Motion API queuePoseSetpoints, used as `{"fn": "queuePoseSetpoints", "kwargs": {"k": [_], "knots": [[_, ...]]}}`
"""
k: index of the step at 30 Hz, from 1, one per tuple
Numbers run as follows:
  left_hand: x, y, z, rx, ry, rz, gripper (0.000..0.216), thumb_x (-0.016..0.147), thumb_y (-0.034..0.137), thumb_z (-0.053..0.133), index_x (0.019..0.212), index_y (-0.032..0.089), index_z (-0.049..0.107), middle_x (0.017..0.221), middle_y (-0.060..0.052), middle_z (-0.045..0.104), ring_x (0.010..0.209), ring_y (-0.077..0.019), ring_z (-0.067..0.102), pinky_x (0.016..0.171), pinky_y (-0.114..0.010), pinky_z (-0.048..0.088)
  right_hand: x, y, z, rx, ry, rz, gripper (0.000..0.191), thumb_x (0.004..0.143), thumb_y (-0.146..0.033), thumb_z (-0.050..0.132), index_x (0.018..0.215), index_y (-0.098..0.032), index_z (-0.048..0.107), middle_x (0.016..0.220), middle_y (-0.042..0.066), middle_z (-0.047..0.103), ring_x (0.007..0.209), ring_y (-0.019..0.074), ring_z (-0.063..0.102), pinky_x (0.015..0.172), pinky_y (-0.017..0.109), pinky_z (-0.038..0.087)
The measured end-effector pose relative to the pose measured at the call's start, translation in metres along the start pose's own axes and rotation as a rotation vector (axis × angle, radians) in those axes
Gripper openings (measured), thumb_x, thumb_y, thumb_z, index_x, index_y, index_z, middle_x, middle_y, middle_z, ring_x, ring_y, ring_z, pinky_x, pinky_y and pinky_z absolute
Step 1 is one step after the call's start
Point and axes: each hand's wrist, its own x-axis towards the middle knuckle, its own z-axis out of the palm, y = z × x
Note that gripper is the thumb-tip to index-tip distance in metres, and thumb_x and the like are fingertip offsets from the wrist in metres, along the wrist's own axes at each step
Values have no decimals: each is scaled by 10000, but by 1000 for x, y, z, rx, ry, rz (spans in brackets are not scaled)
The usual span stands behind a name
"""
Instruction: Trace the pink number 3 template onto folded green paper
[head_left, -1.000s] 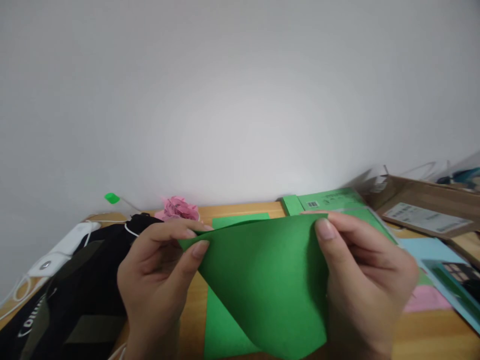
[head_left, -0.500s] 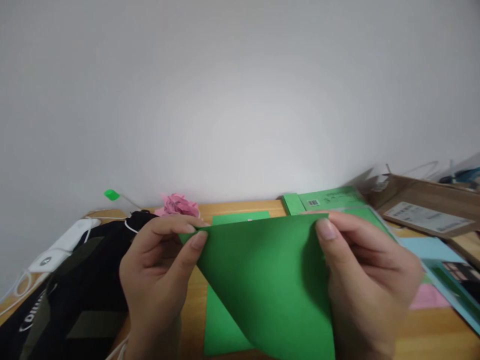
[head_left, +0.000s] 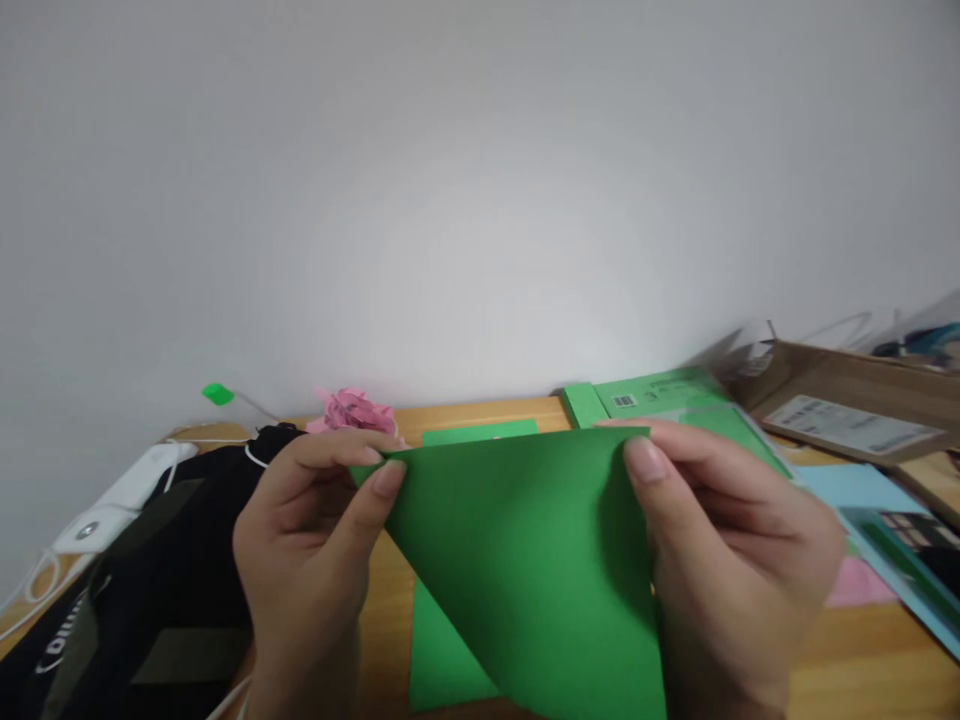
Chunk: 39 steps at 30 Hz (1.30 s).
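I hold a green paper sheet [head_left: 532, 560], folded into a triangle, up above a wooden desk [head_left: 480, 412]. My left hand [head_left: 307, 560] pinches its left corner between thumb and forefinger. My right hand [head_left: 735, 570] pinches the upper right corner, thumb on the near face. The fold's top edge runs level between the two hands. Another green sheet [head_left: 442, 660] lies flat on the desk beneath.
A black bag [head_left: 142, 590] and a white charger with cable [head_left: 112, 500] lie at the left. A pink paper flower [head_left: 352, 410] sits by the wall. A green paper pack [head_left: 660, 392], a cardboard box [head_left: 847, 400], light blue paper [head_left: 847, 488] and pink paper [head_left: 859, 585] lie at the right.
The top edges of the folded sheet have come together and flattened. Both hands keep their pinch and have barely shifted.
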Motion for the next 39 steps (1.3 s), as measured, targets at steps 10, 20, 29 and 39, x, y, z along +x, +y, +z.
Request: {"fn": "queuePoseSetpoints", "kwargs": {"k": [10, 20, 29, 39], "knots": [[1, 3, 1, 16, 46, -38, 122, 724, 175, 783, 769, 237, 688, 816, 24, 712, 728, -130, 684, 611, -196, 583, 0, 0, -2, 6, -24, 26, 199, 854, -205, 694, 986, -344, 749, 670, -51, 695, 486, 101, 508, 412, 238, 404], [2, 2, 2, -24, 23, -4, 133, 732, 138, 765, 797, 231, 696, 821, 30, 713, 745, -109, 679, 627, -167, 570, 1, -2, 0, -5, 0, 7, 200, 850, -210, 700, 986, -350, 745, 707, -53, 713, 518, 105, 558, 437, 237, 448], [3, 5, 3, -15, 22, 15, 152, 724, 113, 754, 791, 237, 698, 811, 32, 709, 743, -108, 673, 631, -168, 567, 1, -1, -2, -18, -12, -10, 186, 849, -201, 699, 962, -340, 750, 683, -51, 705, 509, 103, 563, 431, 230, 450], [3, 6, 3, -34, 11, 25, 146, 730, 111, 746, 793, 232, 694, 802, 34, 704, 741, -105, 663, 645, -174, 558, 1, -3, 0, -31, 5, -15, 160, 860, -217, 691, 947, -337, 752, 701, -44, 714, 530, 108, 577, 441, 235, 458]]}}
